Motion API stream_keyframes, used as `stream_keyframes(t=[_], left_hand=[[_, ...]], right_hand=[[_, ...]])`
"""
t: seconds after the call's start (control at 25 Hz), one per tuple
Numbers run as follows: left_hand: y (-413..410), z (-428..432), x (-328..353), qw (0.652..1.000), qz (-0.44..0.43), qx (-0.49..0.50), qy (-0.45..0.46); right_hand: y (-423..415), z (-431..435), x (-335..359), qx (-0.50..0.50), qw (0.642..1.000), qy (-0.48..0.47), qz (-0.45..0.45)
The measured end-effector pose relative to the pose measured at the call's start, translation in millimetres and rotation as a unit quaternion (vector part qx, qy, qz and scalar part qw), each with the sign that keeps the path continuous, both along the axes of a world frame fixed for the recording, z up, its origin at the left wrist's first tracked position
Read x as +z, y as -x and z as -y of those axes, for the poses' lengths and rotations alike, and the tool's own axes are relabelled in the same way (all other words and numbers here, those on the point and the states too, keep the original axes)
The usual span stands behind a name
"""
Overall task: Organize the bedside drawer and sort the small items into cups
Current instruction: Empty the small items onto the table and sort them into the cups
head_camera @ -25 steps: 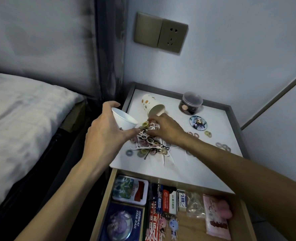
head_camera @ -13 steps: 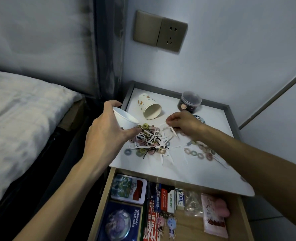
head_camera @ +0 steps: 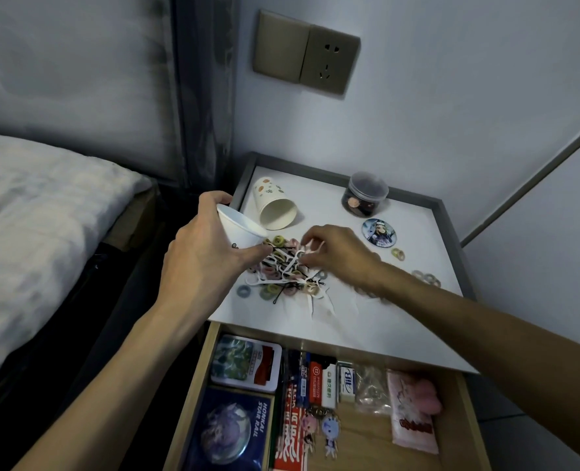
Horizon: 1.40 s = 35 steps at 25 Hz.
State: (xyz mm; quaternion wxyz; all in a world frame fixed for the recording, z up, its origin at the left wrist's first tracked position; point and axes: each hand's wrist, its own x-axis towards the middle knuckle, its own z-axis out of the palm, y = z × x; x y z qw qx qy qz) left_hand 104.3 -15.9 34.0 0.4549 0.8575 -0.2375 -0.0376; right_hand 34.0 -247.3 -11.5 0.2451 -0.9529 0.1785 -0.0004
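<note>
My left hand [head_camera: 203,253] grips a white paper cup [head_camera: 239,230], tilted with its mouth toward a heap of small items [head_camera: 283,273] on the white bedside table top [head_camera: 377,317]. The heap mixes coloured hair rings, white floss picks and black hairpins. My right hand [head_camera: 339,253] reaches into the heap from the right and pinches a white floss pick [head_camera: 307,248]. A second, patterned paper cup [head_camera: 275,207] lies on its side behind the heap. The open wooden drawer [head_camera: 465,423] below holds cards, boxes, charms and a pink packet.
A clear lidded jar [head_camera: 365,195] and a round picture badge [head_camera: 379,232] sit at the back right. Loose rings [head_camera: 426,278] lie to the right. A bed [head_camera: 37,232] stands on the left, a wall socket [head_camera: 307,54] above.
My right hand moved off to the right of the heap, then came back left onto it. Rings it had swept along stay scattered on the right. The left hand and its cup barely moved.
</note>
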Motion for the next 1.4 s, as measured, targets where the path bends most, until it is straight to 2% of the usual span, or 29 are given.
stream_keyframes(t=[0.12,0.44,0.56,0.8,0.88,1.0,1.08,1.28,1.4], left_hand=[[0,-1,1,1.0,-0.007,-0.001,0.004],[1,-1,2,1.0,-0.007,-0.007,0.006],[2,-1,3,1.0,-0.008,-0.007,0.006],[0,-1,3,1.0,-0.003,0.001,0.007],[1,-1,3,1.0,-0.005,0.003,0.009],[1,0,2,1.0,-0.003,0.002,0.008],[1,0,2,1.0,-0.005,0.001,0.009],[1,0,2,1.0,-0.005,-0.006,0.012],[2,0,3,1.0,-0.004,-0.009,0.01]], right_hand=[[-16,-14,-15,0.018,0.997,0.079,-0.01],[-9,28,0,-0.109,0.993,-0.051,0.004],[-2,44,4,-0.133,0.991,-0.02,-0.004],[-15,39,11,-0.092,0.992,0.079,0.045],[-22,29,11,-0.056,0.994,0.073,0.064],[-31,15,5,0.016,0.996,0.076,0.035],[-36,13,-3,0.002,0.995,0.099,0.023],[-40,20,-11,-0.04,0.996,0.074,-0.02],[-40,30,-9,-0.088,0.993,0.078,0.001]])
